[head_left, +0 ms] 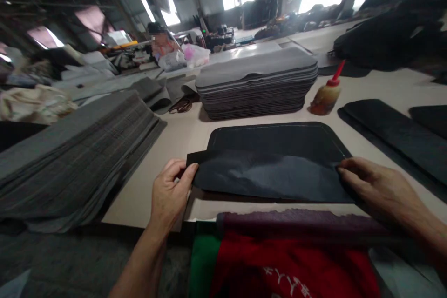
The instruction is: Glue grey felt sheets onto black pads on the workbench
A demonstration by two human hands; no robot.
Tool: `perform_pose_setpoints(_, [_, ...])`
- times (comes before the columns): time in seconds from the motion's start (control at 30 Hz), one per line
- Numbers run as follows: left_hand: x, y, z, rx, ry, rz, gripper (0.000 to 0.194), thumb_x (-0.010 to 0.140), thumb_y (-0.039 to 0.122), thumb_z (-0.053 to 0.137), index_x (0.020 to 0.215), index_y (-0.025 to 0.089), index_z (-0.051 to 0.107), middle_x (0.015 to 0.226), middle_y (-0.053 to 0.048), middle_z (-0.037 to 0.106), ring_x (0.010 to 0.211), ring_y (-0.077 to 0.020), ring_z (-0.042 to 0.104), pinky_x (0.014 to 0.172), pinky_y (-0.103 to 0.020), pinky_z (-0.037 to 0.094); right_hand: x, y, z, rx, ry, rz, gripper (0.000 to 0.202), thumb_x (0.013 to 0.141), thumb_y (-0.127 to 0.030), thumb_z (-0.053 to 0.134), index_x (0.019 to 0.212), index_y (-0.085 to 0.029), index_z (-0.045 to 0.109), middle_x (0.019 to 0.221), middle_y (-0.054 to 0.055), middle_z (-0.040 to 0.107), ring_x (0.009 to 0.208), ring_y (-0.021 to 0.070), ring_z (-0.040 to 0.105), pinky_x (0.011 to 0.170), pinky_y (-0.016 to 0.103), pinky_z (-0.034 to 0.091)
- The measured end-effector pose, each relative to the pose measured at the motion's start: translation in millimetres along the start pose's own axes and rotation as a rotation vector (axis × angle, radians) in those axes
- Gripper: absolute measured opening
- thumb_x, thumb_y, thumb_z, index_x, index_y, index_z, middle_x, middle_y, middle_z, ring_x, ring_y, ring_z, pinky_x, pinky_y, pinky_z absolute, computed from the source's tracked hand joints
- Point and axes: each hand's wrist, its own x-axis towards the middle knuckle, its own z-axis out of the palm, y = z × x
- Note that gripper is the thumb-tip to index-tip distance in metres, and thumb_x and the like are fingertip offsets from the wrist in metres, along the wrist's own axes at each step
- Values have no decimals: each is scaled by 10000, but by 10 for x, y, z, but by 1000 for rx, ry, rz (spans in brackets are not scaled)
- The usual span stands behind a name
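Note:
Between my two hands a dark, smooth strip of sheet material (258,174) is stretched along the near table edge. My left hand (172,188) pinches its left end between thumb and fingers. At the other end my right hand (373,181) grips the strip's right corner. Just behind, partly covered by the strip, a black panel with rounded corners (275,137) lies flat on the table. A thin pale line runs along that panel's edge. Whether the strip touches the panel, I cannot tell.
A tall stack of grey sheets (258,84) stands behind the panel. To its right is a squeeze bottle with a red nozzle (326,95). Layered grey pieces (77,153) fill the left; black panels (401,135) lie right. A person (164,46) is farther back.

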Motion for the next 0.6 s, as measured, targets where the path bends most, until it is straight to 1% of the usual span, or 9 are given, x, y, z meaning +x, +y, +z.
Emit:
perform_pose_setpoints(0.1, [6, -55, 43, 6, -19, -49, 286, 901, 439, 597, 748, 206, 658, 781, 10, 603, 745, -158, 573, 686, -265, 412, 10, 7, 10, 23, 4, 18, 441, 769, -548, 451, 981, -241, 686, 941, 84, 740, 844, 292, 686, 742, 382, 491])
perform_pose_setpoints(0.2, [-29, -207, 150, 44, -73, -109, 292, 880, 447, 605, 723, 208, 659, 753, 8, 595, 726, -164, 573, 687, -280, 412, 16, 14, 19, 36, 9, 32, 442, 759, -567, 463, 967, -252, 693, 926, 80, 742, 819, 292, 687, 723, 384, 492])
perform_pose_setpoints(0.27, [-59, -319, 231, 68, -91, -120, 276, 865, 443, 623, 726, 209, 667, 769, 2, 605, 748, -172, 583, 705, -289, 416, 19, 15, 18, 30, 10, 40, 458, 744, -585, 460, 965, -260, 695, 915, 77, 741, 811, 299, 685, 712, 392, 492])
perform_pose_setpoints(0.37, [-94, -441, 317, 99, -112, -112, 258, 861, 429, 631, 725, 212, 664, 786, -4, 614, 781, -183, 590, 735, -302, 417, 14, -6, 0, 29, -16, 92, 493, 720, -621, 450, 975, -279, 697, 900, 67, 741, 809, 309, 686, 709, 403, 496])
perform_pose_setpoints(0.43, [-109, -482, 341, 119, -118, -106, 256, 864, 424, 629, 720, 214, 654, 793, -8, 616, 800, -191, 590, 749, -310, 416, 8, -27, -16, 38, -31, 125, 496, 707, -621, 451, 969, -280, 698, 891, 71, 741, 795, 314, 688, 695, 408, 498])
perform_pose_setpoints(0.6, [-123, -512, 348, 156, -126, -86, 241, 874, 413, 628, 727, 222, 641, 811, -11, 619, 823, -200, 592, 767, -316, 418, 5, -25, -19, 32, -12, 104, 455, 713, -605, 466, 931, -278, 696, 900, 90, 746, 788, 325, 693, 698, 424, 505])
